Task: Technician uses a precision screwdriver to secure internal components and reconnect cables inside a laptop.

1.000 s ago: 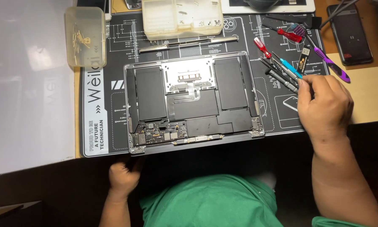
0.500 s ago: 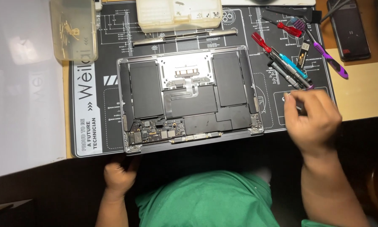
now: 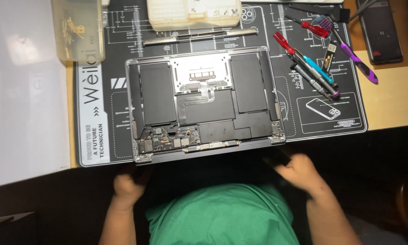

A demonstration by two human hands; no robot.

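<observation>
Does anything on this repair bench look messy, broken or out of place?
Nothing looks broken or spilled. The opened laptop lies square on the black work mat, though its near edge hangs over the desk front. The screwdrivers lie in a loose, crisscrossed heap at its right rather than in a row.

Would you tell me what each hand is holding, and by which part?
Cannot be told: both the left hand and right hand sit in shadow below the laptop.

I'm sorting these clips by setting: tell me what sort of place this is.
Probably an electronics repair bench: an opened laptop lies on a printed black work mat, with screwdrivers and a parts tray beside it.
</observation>
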